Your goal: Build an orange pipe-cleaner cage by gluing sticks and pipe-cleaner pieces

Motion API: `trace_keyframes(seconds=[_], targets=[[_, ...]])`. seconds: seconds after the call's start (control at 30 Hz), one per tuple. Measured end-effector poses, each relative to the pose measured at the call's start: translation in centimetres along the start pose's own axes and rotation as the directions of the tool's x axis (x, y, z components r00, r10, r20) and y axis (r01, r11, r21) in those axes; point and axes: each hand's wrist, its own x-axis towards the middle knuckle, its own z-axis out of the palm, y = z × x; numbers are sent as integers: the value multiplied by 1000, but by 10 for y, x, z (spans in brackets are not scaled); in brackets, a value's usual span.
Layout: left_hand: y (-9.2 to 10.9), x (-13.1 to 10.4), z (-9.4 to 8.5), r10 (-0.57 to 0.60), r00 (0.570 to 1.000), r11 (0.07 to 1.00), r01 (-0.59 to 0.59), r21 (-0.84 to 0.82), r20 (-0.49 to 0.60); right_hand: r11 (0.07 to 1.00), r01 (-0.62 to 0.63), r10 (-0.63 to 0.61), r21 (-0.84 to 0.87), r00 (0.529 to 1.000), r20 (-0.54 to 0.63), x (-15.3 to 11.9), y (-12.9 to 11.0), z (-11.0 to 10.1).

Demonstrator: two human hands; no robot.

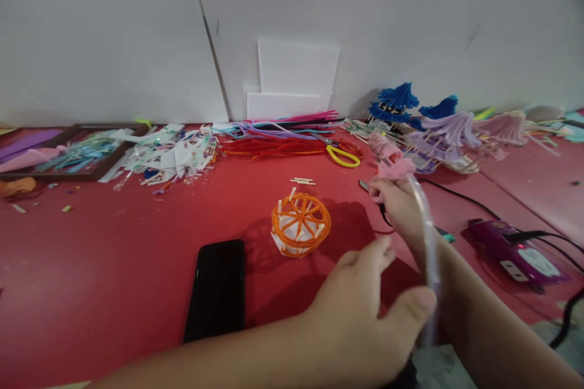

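My right hand point(393, 199) is closed round a pink glue gun point(395, 165), from which a clear glue stick point(429, 237) trails back over my forearm. Part of that hand's grip is hidden. Nearer the camera, my left hand point(369, 310) has its fingers and thumb apart and holds nothing. Beyond its fingertips and to the left stands an orange wheel-like frame point(302, 219) with short wooden pegs and a white base. Several short sticks point(303, 182) lie just behind the frame.
A black phone point(216, 292) lies at front left. Yellow-handled scissors point(343, 157) rest beside red pipe cleaners point(274, 147). Paper scraps point(176, 155) lie left. Blue and lilac models point(395, 103) stand back right, with a purple power strip point(515, 252) and cables nearer.
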Motion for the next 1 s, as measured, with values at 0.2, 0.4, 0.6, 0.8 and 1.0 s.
trace_keyframes(seconds=[0.2,0.4,0.6,0.8,1.0], targets=[[8,-23,-28,403,879,869,-455,194,255,936,-169,167,308,985,32,7,-11,-1],[16,-43,-85,791,597,506,-761,407,135,931,-269,247,247,962,115,2,-14,-20],[-16,-26,-121,845,461,527,-633,567,-271,971,-241,226,10,925,306,2,-14,-28],[-53,16,-166,604,518,797,-371,477,-606,957,-285,270,-46,827,493,-1,-14,-27],[-58,28,-173,431,665,902,-304,306,-610,956,-211,288,-204,812,509,-4,-1,-29]])
